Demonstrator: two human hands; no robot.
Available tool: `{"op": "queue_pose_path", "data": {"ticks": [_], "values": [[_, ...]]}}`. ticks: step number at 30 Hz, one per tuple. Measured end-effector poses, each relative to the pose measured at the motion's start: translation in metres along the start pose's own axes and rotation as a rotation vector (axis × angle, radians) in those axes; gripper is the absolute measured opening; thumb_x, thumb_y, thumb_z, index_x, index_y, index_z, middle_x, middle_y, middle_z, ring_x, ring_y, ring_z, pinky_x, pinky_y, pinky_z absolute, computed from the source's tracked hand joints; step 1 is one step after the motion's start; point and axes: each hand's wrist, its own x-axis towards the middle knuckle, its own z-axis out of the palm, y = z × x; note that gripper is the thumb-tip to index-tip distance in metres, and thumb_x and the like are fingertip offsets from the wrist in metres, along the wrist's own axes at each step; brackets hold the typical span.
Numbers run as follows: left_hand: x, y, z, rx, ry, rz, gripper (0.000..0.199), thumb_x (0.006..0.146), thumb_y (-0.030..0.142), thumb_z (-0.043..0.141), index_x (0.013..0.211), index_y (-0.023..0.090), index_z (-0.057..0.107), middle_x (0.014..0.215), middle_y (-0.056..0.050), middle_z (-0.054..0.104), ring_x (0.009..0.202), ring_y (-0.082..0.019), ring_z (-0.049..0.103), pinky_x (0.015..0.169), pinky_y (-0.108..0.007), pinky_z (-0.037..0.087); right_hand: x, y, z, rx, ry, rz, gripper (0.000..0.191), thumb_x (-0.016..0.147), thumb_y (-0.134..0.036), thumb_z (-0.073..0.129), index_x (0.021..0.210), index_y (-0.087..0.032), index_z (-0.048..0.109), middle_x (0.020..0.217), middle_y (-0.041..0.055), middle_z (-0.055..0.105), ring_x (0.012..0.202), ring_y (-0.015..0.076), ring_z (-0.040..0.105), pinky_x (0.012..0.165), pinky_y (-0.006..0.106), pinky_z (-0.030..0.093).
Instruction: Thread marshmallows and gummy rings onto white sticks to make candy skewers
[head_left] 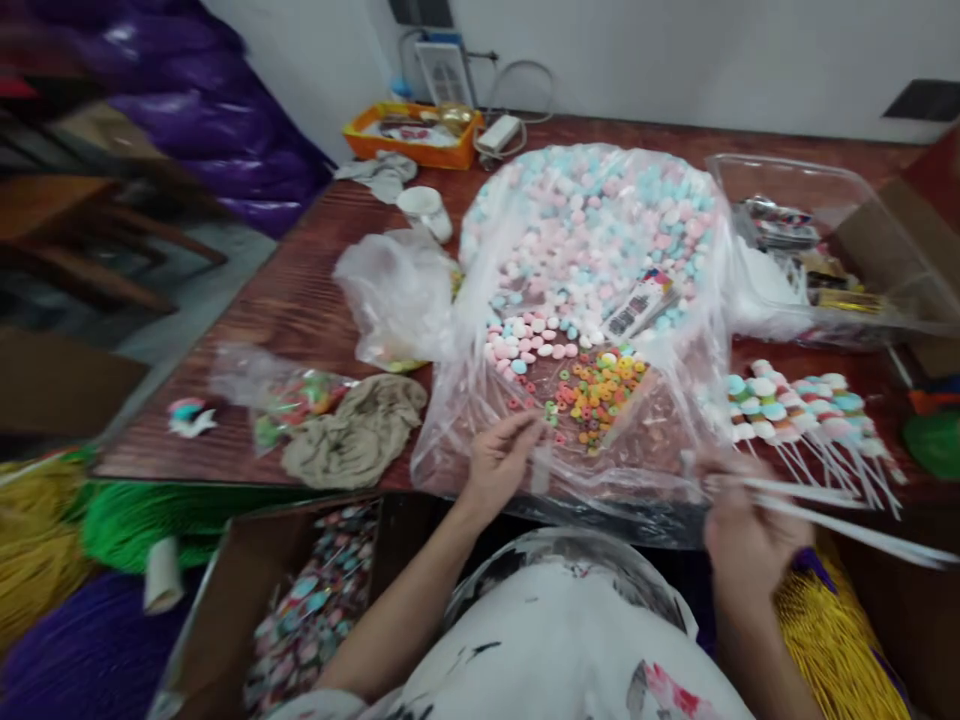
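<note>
My left hand (504,462) is closed in a pinch at the near edge of a pile of small ring-shaped candies (600,392), orange, yellow, red and green. What its fingertips hold, if anything, is too small to make out. Over at the right, my blurred right hand (746,525) grips several thin white sticks (832,500) that point to the right. Pink, white and blue round candies (592,220) fill a large clear plastic bag (450,420), spilling towards the rings at its mouth. Finished-looking candy skewers (795,405) on white sticks lie in a row beyond my right hand.
Left on the table (277,290) are a crumpled cloth (360,430), a bag of colourful candies (300,400) and a white cup (426,212). An orange tray (409,150) stands behind, a clear plastic bin (832,180) at right. Below the edge sits a box of wrapped candies (315,610).
</note>
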Motion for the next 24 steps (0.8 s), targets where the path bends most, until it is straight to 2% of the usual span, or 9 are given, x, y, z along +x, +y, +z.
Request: {"op": "queue_pose_path", "data": {"ticks": [2, 3, 5, 7, 9, 11, 15, 19, 24], "values": [[-0.006, -0.001, 0.004, 0.09, -0.109, 0.121, 0.019, 0.086, 0.032, 0.065, 0.094, 0.018, 0.075, 0.085, -0.006, 0.076, 0.075, -0.016, 0.071, 0.074, -0.028, 0.057, -0.023, 0.012, 0.028, 0.112, -0.324, 0.044, 0.01, 0.086, -0.022, 0.064, 0.08, -0.02, 0.072, 0.084, 0.0044, 0.071, 0.08, 0.0205, 0.068, 0.076, 0.036, 0.054], [-0.007, -0.002, 0.005, 0.139, -0.163, 0.195, 0.017, 0.087, 0.029, 0.064, 0.094, 0.018, 0.075, 0.087, -0.006, 0.076, 0.078, -0.016, 0.071, 0.076, -0.028, 0.057, -0.031, 0.023, 0.038, 0.126, -0.422, 0.066, 0.01, 0.086, -0.021, 0.064, 0.083, -0.02, 0.073, 0.085, 0.0043, 0.072, 0.081, 0.0202, 0.068, 0.076, 0.035, 0.055], [-0.004, -0.003, 0.0, 0.241, -0.221, 0.32, 0.016, 0.088, 0.024, 0.062, 0.095, 0.019, 0.075, 0.089, -0.006, 0.076, 0.081, -0.017, 0.071, 0.078, -0.028, 0.056, -0.039, 0.044, 0.05, 0.12, -0.563, 0.085, 0.011, 0.088, -0.022, 0.063, 0.089, -0.021, 0.074, 0.09, 0.0045, 0.073, 0.084, 0.0201, 0.068, 0.078, 0.035, 0.054], [0.01, -0.003, -0.014, 0.351, -0.189, 0.381, 0.015, 0.089, 0.022, 0.06, 0.095, 0.019, 0.074, 0.089, -0.006, 0.076, 0.08, -0.016, 0.07, 0.076, -0.028, 0.055, -0.04, 0.06, 0.052, 0.1, -0.619, 0.101, 0.012, 0.088, -0.024, 0.063, 0.092, -0.022, 0.074, 0.091, 0.0044, 0.073, 0.084, 0.0202, 0.068, 0.08, 0.035, 0.054], [0.037, -0.002, -0.029, 0.506, -0.122, 0.406, 0.016, 0.09, 0.022, 0.058, 0.095, 0.018, 0.072, 0.089, -0.006, 0.075, 0.08, -0.016, 0.069, 0.075, -0.029, 0.054, -0.04, 0.068, 0.048, 0.105, -0.586, 0.163, 0.012, 0.088, -0.027, 0.064, 0.091, -0.022, 0.075, 0.085, 0.0033, 0.073, 0.078, 0.0192, 0.068, 0.075, 0.034, 0.055], [0.07, -0.001, -0.04, 0.732, -0.148, 0.465, 0.018, 0.089, 0.019, 0.055, 0.096, 0.017, 0.071, 0.095, -0.008, 0.074, 0.089, -0.02, 0.067, 0.084, -0.034, 0.052, -0.042, 0.069, 0.044, 0.138, -0.504, 0.277, 0.014, 0.088, -0.03, 0.064, 0.092, -0.021, 0.074, 0.076, 0.0016, 0.072, 0.066, 0.016, 0.065, 0.064, 0.03, 0.053], [0.121, -0.001, -0.041, 1.151, -0.458, 0.546, 0.019, 0.08, 0.011, 0.055, 0.091, 0.014, 0.07, 0.098, -0.012, 0.067, 0.101, -0.026, 0.057, 0.094, -0.042, 0.046, -0.046, 0.065, 0.045, 0.265, -0.378, 0.446, 0.021, 0.09, -0.034, 0.061, 0.103, -0.019, 0.069, 0.073, 0.0002, 0.068, 0.047, 0.008, 0.047, 0.045, 0.022, 0.038], [0.133, -0.003, -0.037, 1.29, -0.514, 0.473, 0.016, 0.08, 0.016, 0.056, 0.088, 0.013, 0.07, 0.094, -0.013, 0.06, 0.097, -0.027, 0.053, 0.091, -0.042, 0.045, -0.046, 0.062, 0.049, 0.367, -0.358, 0.475, 0.019, 0.091, -0.033, 0.06, 0.104, -0.021, 0.065, 0.076, -0.0001, 0.068, 0.045, 0.0062, 0.041, 0.044, 0.022, 0.033], [0.131, -0.008, -0.047, 1.237, -0.477, 0.398, 0.02, 0.084, 0.021, 0.054, 0.093, 0.014, 0.071, 0.093, -0.011, 0.057, 0.091, -0.025, 0.051, 0.086, -0.041, 0.045, -0.045, 0.06, 0.047, 0.403, -0.409, 0.5, 0.014, 0.092, -0.031, 0.056, 0.102, -0.022, 0.058, 0.082, 0.0005, 0.07, 0.046, 0.0071, 0.044, 0.045, 0.022, 0.035]]}}
